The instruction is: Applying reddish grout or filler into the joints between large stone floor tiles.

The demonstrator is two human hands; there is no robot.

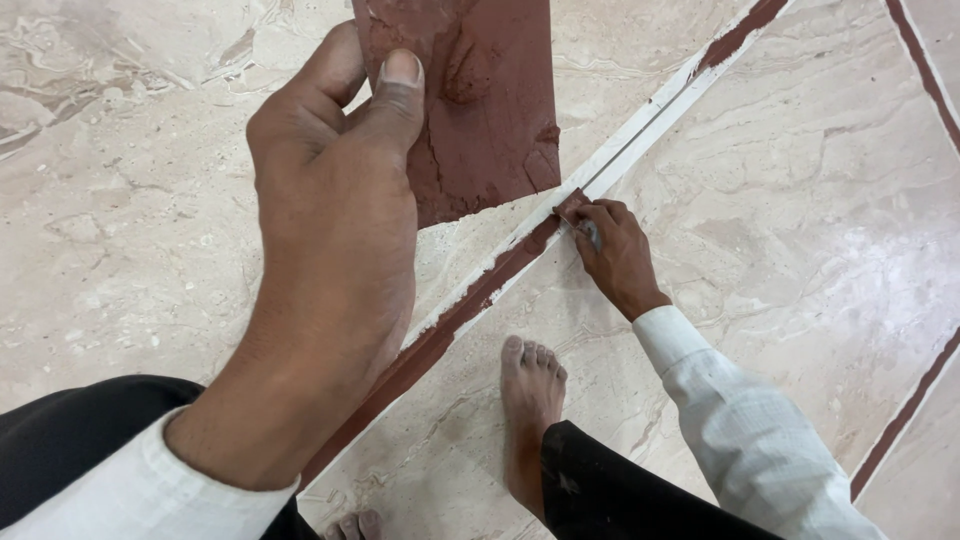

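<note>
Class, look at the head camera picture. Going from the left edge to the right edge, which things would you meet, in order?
Left hand gripping a flat red-brown board smeared with paste → bare foot on the beige marble floor → right hand pressing a small tool onto the red-filled floor joint → white shirt sleeve.

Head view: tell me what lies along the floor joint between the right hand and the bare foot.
In the head view, between the right hand and the bare foot, the floor joint carries reddish-brown filler, bordered by pale marble tile.
</note>
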